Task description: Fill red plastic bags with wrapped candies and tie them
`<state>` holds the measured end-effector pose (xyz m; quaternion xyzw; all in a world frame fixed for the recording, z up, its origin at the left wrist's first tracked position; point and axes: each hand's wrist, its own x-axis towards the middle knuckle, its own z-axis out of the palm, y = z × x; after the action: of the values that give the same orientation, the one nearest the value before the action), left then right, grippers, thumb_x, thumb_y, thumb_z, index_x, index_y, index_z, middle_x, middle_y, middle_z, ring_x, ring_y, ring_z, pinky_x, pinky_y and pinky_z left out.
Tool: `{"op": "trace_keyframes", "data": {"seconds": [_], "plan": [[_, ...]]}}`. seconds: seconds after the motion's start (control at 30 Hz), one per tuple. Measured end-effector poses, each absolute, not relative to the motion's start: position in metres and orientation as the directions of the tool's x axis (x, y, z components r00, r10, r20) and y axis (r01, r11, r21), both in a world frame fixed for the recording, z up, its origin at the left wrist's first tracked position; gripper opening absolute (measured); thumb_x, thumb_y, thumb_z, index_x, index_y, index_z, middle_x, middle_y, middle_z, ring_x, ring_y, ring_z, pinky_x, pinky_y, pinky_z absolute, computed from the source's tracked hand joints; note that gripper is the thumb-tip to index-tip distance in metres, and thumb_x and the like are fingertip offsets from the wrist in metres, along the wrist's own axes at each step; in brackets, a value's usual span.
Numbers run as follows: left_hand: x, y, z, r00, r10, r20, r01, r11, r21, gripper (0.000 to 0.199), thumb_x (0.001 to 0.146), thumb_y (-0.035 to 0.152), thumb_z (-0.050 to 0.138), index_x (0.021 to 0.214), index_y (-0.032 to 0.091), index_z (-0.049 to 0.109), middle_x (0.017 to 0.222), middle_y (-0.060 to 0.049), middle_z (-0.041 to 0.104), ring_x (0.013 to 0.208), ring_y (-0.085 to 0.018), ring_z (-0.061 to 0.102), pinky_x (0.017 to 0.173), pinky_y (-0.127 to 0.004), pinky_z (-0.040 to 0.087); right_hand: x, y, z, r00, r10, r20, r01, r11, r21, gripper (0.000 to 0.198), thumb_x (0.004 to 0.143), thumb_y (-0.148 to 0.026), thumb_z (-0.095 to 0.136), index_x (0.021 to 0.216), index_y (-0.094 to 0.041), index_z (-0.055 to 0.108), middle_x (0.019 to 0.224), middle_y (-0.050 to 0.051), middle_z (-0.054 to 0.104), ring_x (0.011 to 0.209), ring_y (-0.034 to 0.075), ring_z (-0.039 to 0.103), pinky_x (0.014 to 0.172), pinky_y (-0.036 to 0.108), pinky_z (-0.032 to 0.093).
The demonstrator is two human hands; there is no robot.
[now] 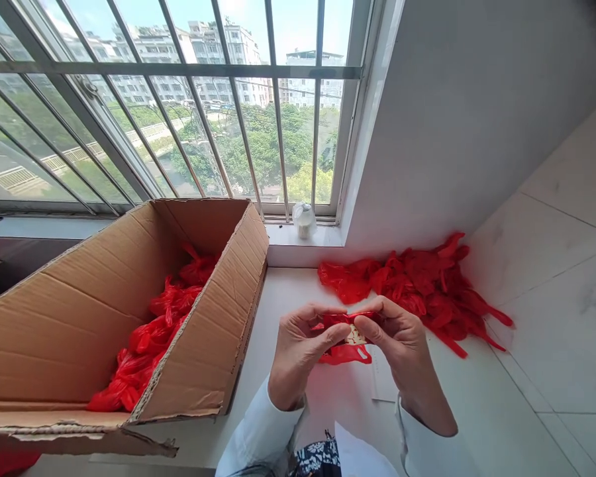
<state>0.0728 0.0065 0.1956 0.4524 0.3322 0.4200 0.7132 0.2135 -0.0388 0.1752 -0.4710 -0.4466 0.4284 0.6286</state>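
In the middle of the head view, my left hand (302,348) and my right hand (395,334) come together around a small red plastic bag (345,356). Thumbs and fingertips of both hands pinch its upper part. Between the thumbs shows a pale yellow patch (355,335) with a pattern; I cannot tell whether it is print or something inside. The bag's lower end hangs below the fingers, with a handle hole at its right. My fingers cover much of the bag. Beyond my hands lies a heap of red plastic bags (417,281) against the wall.
To the left stands an open cardboard box (208,338) holding several knotted red bags (153,331). A barred window (218,119) is ahead, with a small wrapped white object (304,220) on its sill. A pale flat sheet (383,381) lies on the white tabletop (288,291).
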Motion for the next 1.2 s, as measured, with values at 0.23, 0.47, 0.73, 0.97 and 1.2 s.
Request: {"op": "trace_keyframes", "data": {"seconds": [0.23,0.47,0.73,0.97,1.2], "plan": [[0.076,0.008,0.198,0.378,0.926,-0.001,-0.357,0.147,0.922,0.013,0.062,0.021,0.081,0.071,0.015,0.074,0.068,0.001,0.061,0.060,-0.008,0.058,0.057,-0.016,0.047,0.214,-0.039,0.173,0.271,0.930,0.249,-0.071,0.278,-0.958,0.003,0.080,-0.025,0.066,0.080,-0.022,0.066,0.069,-0.004,0.061,0.063,0.008,0.054,0.061,0.019,0.044],[0.075,0.014,0.186,0.566,0.797,-0.210,-0.521,0.544,0.658,0.021,0.058,0.028,0.085,0.069,0.019,0.069,0.069,0.002,0.064,0.060,-0.008,0.059,0.060,-0.019,0.049,0.208,-0.035,0.168,0.232,0.952,0.202,-0.177,0.245,-0.953,0.006,0.080,-0.027,0.066,0.079,-0.021,0.065,0.068,-0.004,0.060,0.062,0.008,0.052,0.058,0.018,0.043],[0.071,0.013,0.184,0.457,0.882,-0.116,-0.283,0.268,0.921,0.022,0.067,0.028,0.079,0.081,0.016,0.068,0.067,-0.001,0.066,0.057,-0.010,0.058,0.053,-0.019,0.046,0.208,-0.034,0.170,0.207,0.966,0.155,-0.093,0.177,-0.980,0.010,0.081,-0.031,0.065,0.081,-0.021,0.065,0.069,-0.004,0.060,0.063,0.007,0.055,0.059,0.018,0.045],[0.070,0.009,0.185,0.333,0.937,0.106,-0.349,0.018,0.937,0.009,0.065,0.020,0.080,0.071,0.020,0.074,0.080,-0.001,0.062,0.077,-0.012,0.059,0.067,-0.020,0.049,0.207,-0.036,0.175,0.208,0.897,0.391,0.105,0.377,-0.920,0.010,0.082,-0.022,0.063,0.090,-0.026,0.068,0.087,0.000,0.066,0.084,0.013,0.061,0.074,0.024,0.049],[0.065,0.010,0.190,0.389,0.894,0.224,-0.338,-0.087,0.937,0.011,0.069,0.024,0.078,0.080,0.022,0.075,0.080,-0.002,0.063,0.079,-0.013,0.059,0.072,-0.021,0.048,0.205,-0.037,0.175,0.239,0.875,0.421,-0.018,0.437,-0.899,0.013,0.082,-0.019,0.064,0.089,-0.029,0.068,0.083,-0.002,0.065,0.081,0.011,0.061,0.070,0.021,0.050]]}}
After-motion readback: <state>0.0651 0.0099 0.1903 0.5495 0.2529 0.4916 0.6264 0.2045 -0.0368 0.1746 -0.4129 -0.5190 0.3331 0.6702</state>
